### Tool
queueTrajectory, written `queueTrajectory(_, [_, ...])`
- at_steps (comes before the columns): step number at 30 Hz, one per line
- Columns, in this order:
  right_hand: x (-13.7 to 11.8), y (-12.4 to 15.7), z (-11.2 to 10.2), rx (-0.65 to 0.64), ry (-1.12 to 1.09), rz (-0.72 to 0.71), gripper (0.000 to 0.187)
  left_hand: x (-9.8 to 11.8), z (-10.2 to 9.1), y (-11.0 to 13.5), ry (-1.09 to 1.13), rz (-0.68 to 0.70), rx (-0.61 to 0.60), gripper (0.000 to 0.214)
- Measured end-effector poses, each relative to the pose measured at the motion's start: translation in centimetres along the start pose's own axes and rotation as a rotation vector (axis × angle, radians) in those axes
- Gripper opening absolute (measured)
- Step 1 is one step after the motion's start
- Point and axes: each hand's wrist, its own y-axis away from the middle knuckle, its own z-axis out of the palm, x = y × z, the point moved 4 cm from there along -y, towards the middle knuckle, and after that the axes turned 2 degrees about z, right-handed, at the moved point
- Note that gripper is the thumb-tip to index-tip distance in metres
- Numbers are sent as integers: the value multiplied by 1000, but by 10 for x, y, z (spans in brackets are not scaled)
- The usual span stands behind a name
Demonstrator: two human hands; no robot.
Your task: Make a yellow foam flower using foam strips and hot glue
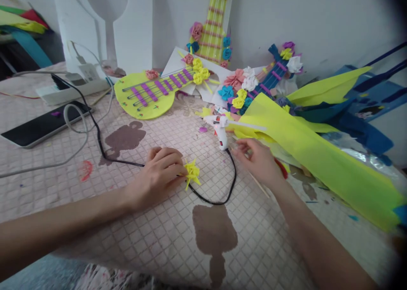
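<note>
My left hand (160, 173) is closed, its fingertips pinching a small yellow paper flower (192, 172) with pointed petals, just above the table. A black cord (219, 203) passes beneath that hand and loops up to a white hot glue gun (221, 131), which rests on the table with its nozzle to the left. Right beside the glue gun's handle is my right hand (257, 158), fingers curled together; whatever is between them is hidden. A thin wooden stick (261, 185) shows just below this hand.
Yellow sheet material (318, 154) spreads over the right side. Behind stand a yellow paper guitar (146, 95) and a blue one (270, 80) with paper flowers. At left lie a phone (44, 122), a power strip (73, 88) and a grey cable (85, 131). The tablecloth (152, 230) has holes.
</note>
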Motion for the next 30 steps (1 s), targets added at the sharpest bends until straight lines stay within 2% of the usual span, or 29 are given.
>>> queueTrajectory(2, [-9, -15, 11, 14, -36, -34, 38, -1, -3, 0, -27, 56, 3, 6])
queueTrajectory(4, [-15, -31, 24, -24, -32, -16, 40, -1, -6, -1, -54, 112, 6, 8])
queueTrajectory(8, [-21, -52, 45, -69, 49, 51, 31, -2, -9, -2, -82, 189, 6, 10])
queueTrajectory(11, [-22, -55, 47, -33, -2, 93, 25, -5, -9, -3, -80, 189, 20, 10])
queueTrajectory(16, [-26, -28, 23, -18, -256, 161, 25, -11, -8, -3, -61, 161, 13, 10])
queueTrajectory(21, [-27, 24, -3, -234, -400, 228, 37, -14, -7, -3, -82, 179, -19, 13])
queueTrajectory(23, [-28, 39, -8, -269, -391, 161, 32, -15, -6, -4, -92, 193, -29, 17])
queueTrajectory(26, [-30, 50, -10, -309, -354, 62, 14, -15, -4, -5, -102, 209, -39, 22])
queueTrajectory(30, [-35, 51, -6, -392, -291, -64, 11, -15, -4, -5, -109, 229, -30, 23])
